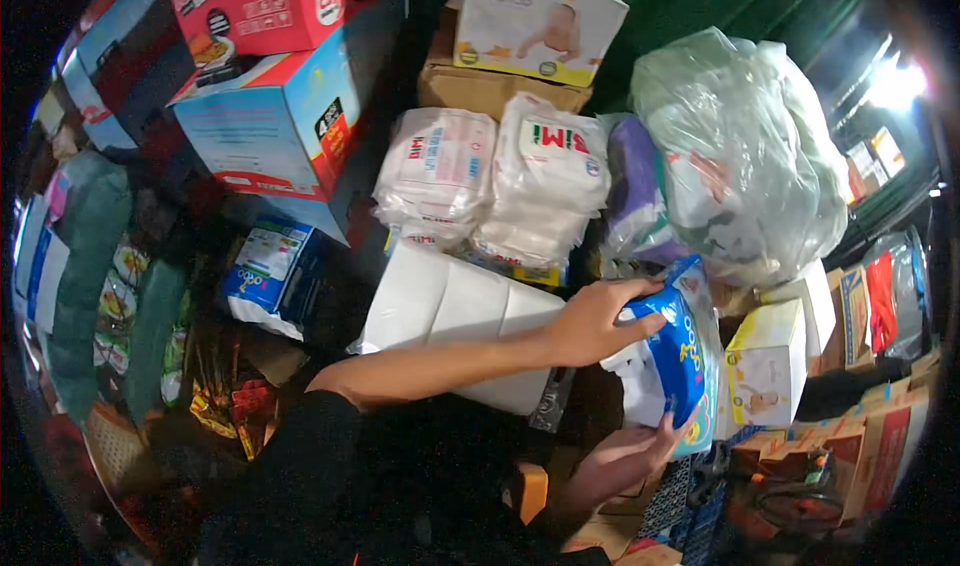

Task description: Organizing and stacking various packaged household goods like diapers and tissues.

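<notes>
A blue-and-white soft pack [671, 356] in printed plastic is tilted between my two hands, to the right of the white stack. My left hand [604, 322] grips its upper end, the fingers spread over the blue wrapper. At its lower end my right hand [630, 453] holds on, thumb against the edge; some of its fingers are hidden. Under my left forearm lies a row of plain white soft packs [465, 296]. Behind it stand two stacks of white Bimi packs [435, 161] in clear plastic. Another blue-and-white pack [266, 273] sits to the left.
A large translucent plastic bag [742, 153] bulges beyond the held pack. A white-and-yellow carton [540, 22] with a baby picture stands at the back, and a similar carton [765, 363] at right. Light-blue [262, 127] and red cartons [255, 7] are piled at left, near hanging sachets [116, 303].
</notes>
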Action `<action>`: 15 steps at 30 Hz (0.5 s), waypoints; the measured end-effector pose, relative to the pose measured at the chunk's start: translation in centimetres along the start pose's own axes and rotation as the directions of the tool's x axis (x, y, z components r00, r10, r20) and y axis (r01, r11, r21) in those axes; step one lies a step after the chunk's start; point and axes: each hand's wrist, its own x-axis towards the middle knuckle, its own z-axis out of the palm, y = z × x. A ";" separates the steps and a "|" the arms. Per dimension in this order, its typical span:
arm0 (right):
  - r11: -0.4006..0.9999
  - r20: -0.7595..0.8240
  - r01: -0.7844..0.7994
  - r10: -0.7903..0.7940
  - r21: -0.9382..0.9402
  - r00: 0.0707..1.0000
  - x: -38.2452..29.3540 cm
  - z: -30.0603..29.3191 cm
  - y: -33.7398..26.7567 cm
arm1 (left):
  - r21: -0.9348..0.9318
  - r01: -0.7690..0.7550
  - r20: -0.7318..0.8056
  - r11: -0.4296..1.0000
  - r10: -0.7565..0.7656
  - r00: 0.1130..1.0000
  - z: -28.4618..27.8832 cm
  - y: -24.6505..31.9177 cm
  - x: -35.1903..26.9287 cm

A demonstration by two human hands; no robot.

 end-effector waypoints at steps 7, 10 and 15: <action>0.757 0.280 0.625 -0.568 -0.191 0.774 -7.2 4.5 1.7 | -0.033 -0.182 -0.215 0.983 0.171 0.961 -10.1 6.2 -7.7; 0.912 0.319 0.409 -0.390 0.007 0.864 -12.5 7.2 1.7 | -0.055 -0.037 -0.370 0.998 0.014 0.929 -15.5 7.4 -13.0; 0.866 0.740 0.499 -0.326 -0.016 0.589 -17.6 11.8 0.4 | 0.034 0.211 -0.711 0.977 -0.125 0.692 -21.3 5.6 -20.1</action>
